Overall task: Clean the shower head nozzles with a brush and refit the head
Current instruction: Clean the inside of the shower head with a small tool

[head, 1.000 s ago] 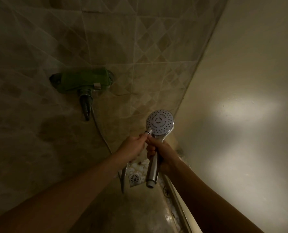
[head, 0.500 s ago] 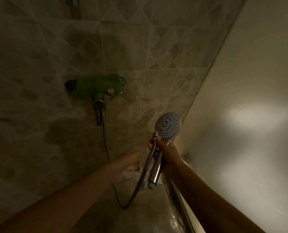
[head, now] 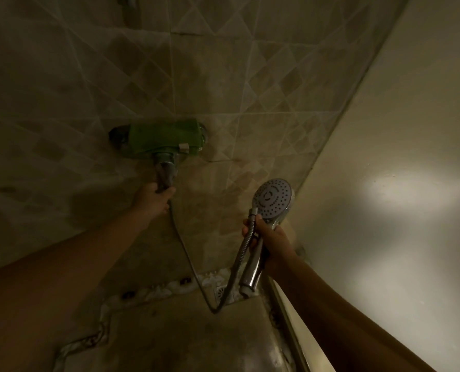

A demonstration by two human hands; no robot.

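Dim diamond-patterned tiles cover the back wall of a shower corner, and a plain wall on the right carries a pale patch of light. The shower head is held up in the air near that corner, its round nozzle face turned toward the camera and its chrome handle slanting down to a bare lower end with nothing attached. The right hand wraps the upper part of the handle just below the face, fingers curled round it. The same grip pins the free end of the hose against the handle, its end nut poking out above the knuckles. The hose loops low toward the floor drain and climbs to the mixer, which is wrapped in green cloth. There the left hand closes its fingers and thumb round the lower end of the chrome outlet, where the hose starts. The head looks light, rigid and hollow, with a smooth plated skin that is likely slippery when wet, so mid-handle is the sound place to hold it, leaving the nozzle face and the bottom end free. The hose looks springy and may tug sideways on the grip. No brush is visible.
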